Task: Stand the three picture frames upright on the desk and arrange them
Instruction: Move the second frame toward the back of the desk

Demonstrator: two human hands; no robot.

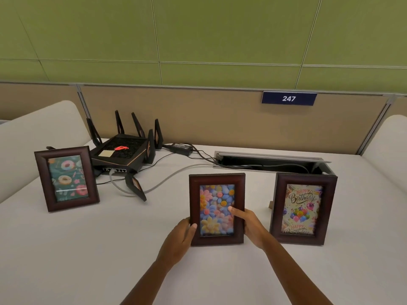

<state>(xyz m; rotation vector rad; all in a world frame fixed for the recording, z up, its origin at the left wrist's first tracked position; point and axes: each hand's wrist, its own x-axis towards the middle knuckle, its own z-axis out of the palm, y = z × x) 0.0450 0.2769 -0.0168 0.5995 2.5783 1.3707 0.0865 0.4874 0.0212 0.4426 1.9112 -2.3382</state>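
Note:
Three dark wooden picture frames stand upright on the white desk. The doughnut frame is at the left, the birthday frame at the right. Between them stands the flower frame, held by both hands. My left hand grips its lower left edge, thumb on the front. My right hand grips its right edge, with the thumb lying across the glass.
A black router with several antennas sits behind the left frame, with cables trailing to an open cable tray at the back. A beige partition carries a blue "247" sign. White side panels flank the desk.

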